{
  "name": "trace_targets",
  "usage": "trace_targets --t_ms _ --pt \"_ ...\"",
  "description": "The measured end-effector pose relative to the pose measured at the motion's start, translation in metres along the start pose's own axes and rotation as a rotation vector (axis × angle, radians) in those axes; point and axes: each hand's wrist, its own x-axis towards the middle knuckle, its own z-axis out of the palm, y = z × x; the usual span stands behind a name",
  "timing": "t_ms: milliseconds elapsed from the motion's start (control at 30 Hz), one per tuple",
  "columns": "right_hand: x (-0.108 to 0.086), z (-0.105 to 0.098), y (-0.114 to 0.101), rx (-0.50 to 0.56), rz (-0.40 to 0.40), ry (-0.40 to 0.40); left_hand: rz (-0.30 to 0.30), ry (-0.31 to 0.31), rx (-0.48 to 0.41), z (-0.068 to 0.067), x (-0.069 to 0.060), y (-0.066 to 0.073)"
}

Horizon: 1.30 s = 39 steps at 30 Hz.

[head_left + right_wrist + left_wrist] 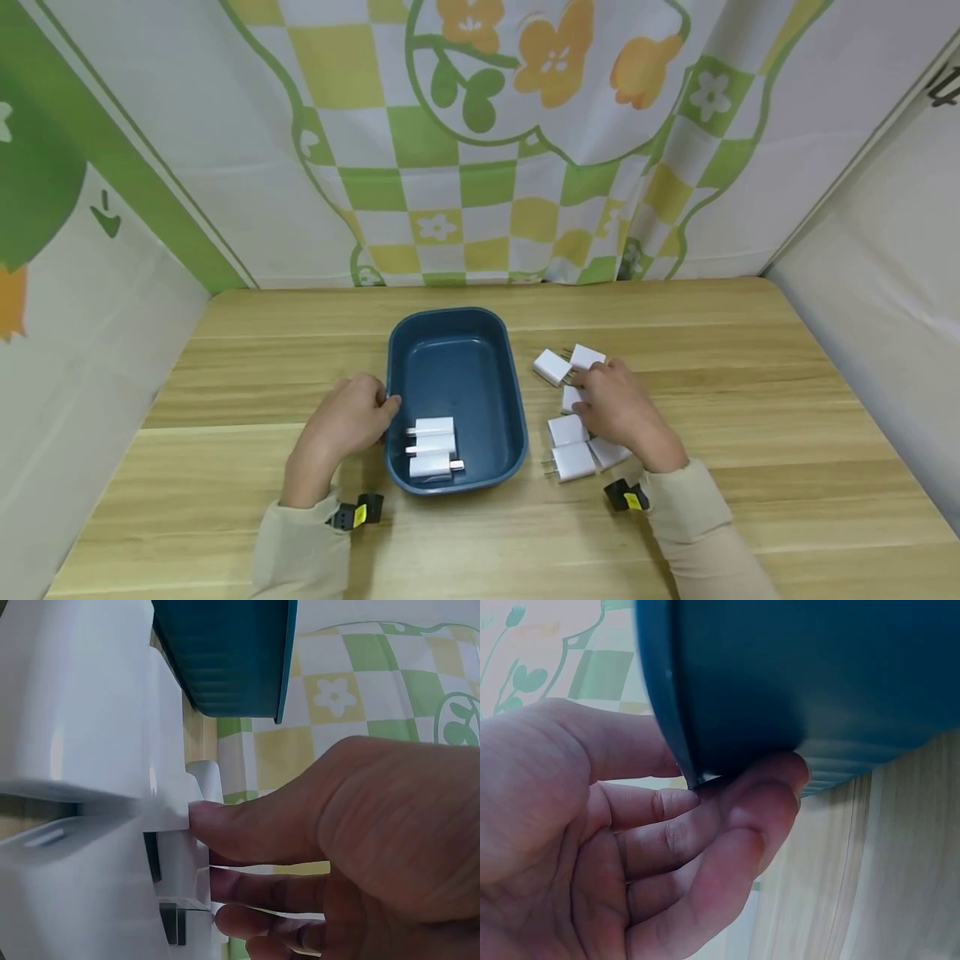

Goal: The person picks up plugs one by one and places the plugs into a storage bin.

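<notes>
My left hand (347, 419) grips the left wall of a dark blue plastic bin (465, 371), thumb at the rim and fingers against the outside, as the left wrist view shows. A short row of white plug chargers (432, 444) lies in the bin's near left corner. To the right of the bin, my right hand (618, 408) pinches a white charger (571, 400) between thumb and fingers; the hand partly hides it. More loose white chargers (573, 462) lie around that hand, some showing metal prongs.
The wooden table (750, 417) carries the bin and the loose chargers. Behind it hangs a checkered, flowered curtain (487, 183), and pale cloth walls stand on both sides. A dark strap with a small camera (626, 495) sits at my right wrist.
</notes>
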Motion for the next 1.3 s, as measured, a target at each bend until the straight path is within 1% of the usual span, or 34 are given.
trace_targets --t_ms 100,200,433,633,867,1067,1300 --pt "-0.0008 0.0006 -0.0008 -0.051 -0.04 0.015 0.011 0.01 0.006 0.0005 0.0004 -0.0003" --pt "-0.0013 0.0011 -0.0015 -0.067 -0.054 0.028 0.017 0.015 0.007 0.0008 0.0007 -0.0006" --pt "-0.0013 0.0019 -0.0036 -0.009 -0.021 0.055 0.019 0.015 0.009 0.0005 0.0004 -0.0007" --pt "-0.0014 0.002 -0.0051 0.041 -0.001 0.059 0.02 0.015 0.008 0.0002 0.0001 -0.0006" --pt "-0.0001 0.0043 -0.004 0.054 -0.001 0.083 0.016 0.011 0.008 0.0001 -0.0002 -0.0002" --pt "0.0014 0.0027 -0.004 0.035 -0.009 0.062 0.01 0.007 0.006 -0.0001 0.0 -0.0001" --pt "0.0002 0.0005 -0.0045 0.077 -0.012 0.064 0.011 0.008 0.004 0.0001 0.0004 -0.0004"
